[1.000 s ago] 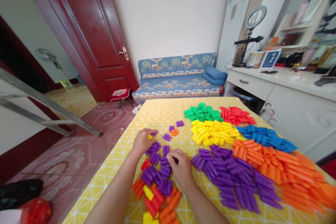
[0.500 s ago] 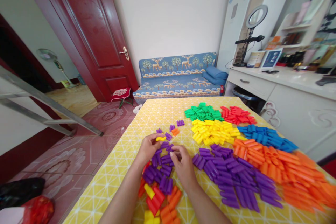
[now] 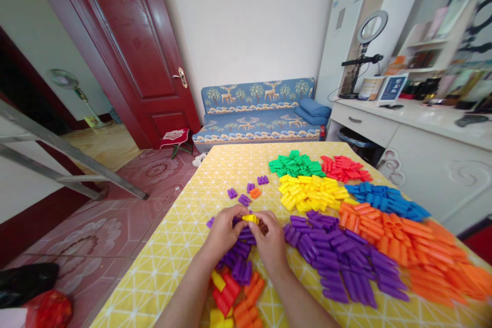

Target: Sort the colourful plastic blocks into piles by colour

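The left hand (image 3: pixel 225 229) and the right hand (image 3: pixel 271 240) are meeting low in the middle of the frame, both closed, their fingertips pinching the two ends of one small yellow piece (image 3: pixel 250 219), which is hanging just above the desk (image 3: pixel 230 164). Directly under the hands a mixed heap (image 3: pixel 235 279) of purple, red, orange and yellow pieces is lying on the yellow patterned cloth and running down to the bottom edge. To the right of the right hand a broad purple pile (image 3: pixel 338 259) is spreading out, touching a long orange pile (image 3: pixel 423 253) that is reaching toward the lower right corner. Above these, toward the centre right, a yellow pile (image 3: pixel 312 192) is sitting between a green pile (image 3: pixel 295 165) at the far side and a blue pile (image 3: pixel 388 201) on the right, with a red pile (image 3: pixel 345 168) just beside the green one. A few loose purple pieces (image 3: pixel 243 199) and one loose orange piece (image 3: pixel 254 192) are lying apart, above the hands. Every piece is resting straight on the cloth. On the floor in the lower left corner a black bag (image 3: pixel 23 282) and a red bag (image 3: pixel 49 310) are lying side by side; what is inside them cannot be told.
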`<state>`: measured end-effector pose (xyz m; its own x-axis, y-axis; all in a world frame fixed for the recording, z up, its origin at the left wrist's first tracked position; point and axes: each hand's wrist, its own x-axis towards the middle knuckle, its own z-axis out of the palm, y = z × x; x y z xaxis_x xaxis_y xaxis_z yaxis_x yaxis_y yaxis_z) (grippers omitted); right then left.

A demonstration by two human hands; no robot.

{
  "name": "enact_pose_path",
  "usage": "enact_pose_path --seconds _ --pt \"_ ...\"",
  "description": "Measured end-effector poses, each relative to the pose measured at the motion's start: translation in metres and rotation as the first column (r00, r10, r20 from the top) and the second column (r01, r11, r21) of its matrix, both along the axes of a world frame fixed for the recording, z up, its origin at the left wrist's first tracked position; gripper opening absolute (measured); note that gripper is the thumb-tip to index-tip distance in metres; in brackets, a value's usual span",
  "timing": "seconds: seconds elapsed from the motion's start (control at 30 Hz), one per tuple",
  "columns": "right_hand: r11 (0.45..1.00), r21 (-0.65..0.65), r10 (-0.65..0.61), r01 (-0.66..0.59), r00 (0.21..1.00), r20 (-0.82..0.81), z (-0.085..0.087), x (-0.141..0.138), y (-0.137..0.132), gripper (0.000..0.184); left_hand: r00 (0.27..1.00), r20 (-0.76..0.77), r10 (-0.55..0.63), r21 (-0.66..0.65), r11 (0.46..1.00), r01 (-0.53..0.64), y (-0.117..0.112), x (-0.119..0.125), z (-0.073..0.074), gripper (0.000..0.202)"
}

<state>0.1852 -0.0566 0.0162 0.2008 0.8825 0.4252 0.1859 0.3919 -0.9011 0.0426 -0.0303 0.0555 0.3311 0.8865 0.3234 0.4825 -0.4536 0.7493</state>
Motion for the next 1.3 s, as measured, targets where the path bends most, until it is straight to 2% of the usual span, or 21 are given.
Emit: enact_pose_path --seconds 0.17,0.3,0.37,0.47,0.57,0.63,0.7,0.77,0.83,0.97,1.07,1.2,1.27,1.3 --pt "0.995 0.100 0.025 -0.022 0.999 -0.026 0.006 0.001 -0.005 0.017 1.000 0.017 -0.009 0.037 0.999 0.009 0.000 0.000 -0.001 0.015" --pt "0.997 0.069 0.036 -0.033 0.998 -0.046 0.006 0.002 -0.005 0.016 0.999 -0.034 0.005 0.074 0.997 -0.003 0.001 -0.001 -0.004 0.014" --pt "0.999 0.047 0.011 -0.009 0.999 -0.052 0.009 0.006 -0.002 0.017 0.997 -0.074 0.022 0.093 0.996 -0.015 0.002 -0.001 -0.006 0.019" --pt "0.997 0.018 -0.079 0.080 0.995 -0.060 0.021 0.027 0.006 0.019 0.987 -0.154 0.045 0.110 0.994 -0.028 0.002 -0.002 -0.006 0.030" --pt "0.973 0.019 -0.232 0.232 0.973 0.019 0.037 0.073 0.023 0.023 0.970 -0.244 -0.017 0.087 0.995 0.039 0.002 -0.002 -0.003 0.031" --pt "0.937 0.066 -0.349 0.343 0.920 0.177 0.046 0.111 0.038 0.026 0.963 -0.266 -0.050 0.075 0.995 0.073 0.002 -0.002 -0.001 0.030" --pt "0.903 0.102 -0.423 0.418 0.819 0.387 0.052 0.147 0.054 0.026 0.963 -0.264 -0.053 0.070 0.995 0.074 0.002 -0.002 -0.001 0.030" --pt "0.868 0.086 -0.445 0.489 0.688 0.573 0.056 0.175 0.068 0.027 0.965 -0.257 -0.044 0.066 0.996 0.063 0.002 -0.002 -0.002 0.031" --pt "0.829 0.058 -0.428 0.556 0.565 0.706 0.057 0.192 0.077 0.027 0.967 -0.253 -0.043 0.062 0.996 0.061 0.002 -0.002 -0.003 0.030" --pt "0.784 0.035 -0.350 0.619 0.395 0.850 0.059 0.199 0.082 0.028 0.969 -0.242 -0.049 0.053 0.997 0.064 0.001 -0.003 -0.004 0.029" --pt "0.780 0.016 -0.291 0.625 0.340 0.894 0.060 0.198 0.080 0.027 0.968 -0.247 -0.045 0.053 0.997 0.060 0.001 -0.002 -0.004 0.029" --pt "0.775 0.039 -0.317 0.631 0.335 0.887 0.063 0.193 0.078 0.022 0.970 -0.240 -0.045 0.061 0.996 0.062 0.003 -0.003 -0.005 0.031" --pt "0.811 0.101 -0.385 0.576 0.396 0.834 0.062 0.182 0.079 0.020 0.972 -0.230 -0.053 0.061 0.996 0.069 0.003 -0.004 -0.006 0.030" --pt "0.844 0.130 -0.404 0.520 0.459 0.791 0.062 0.172 0.081 0.020 0.973 -0.225 -0.056 0.059 0.996 0.071 0.003 -0.004 -0.007 0.030"
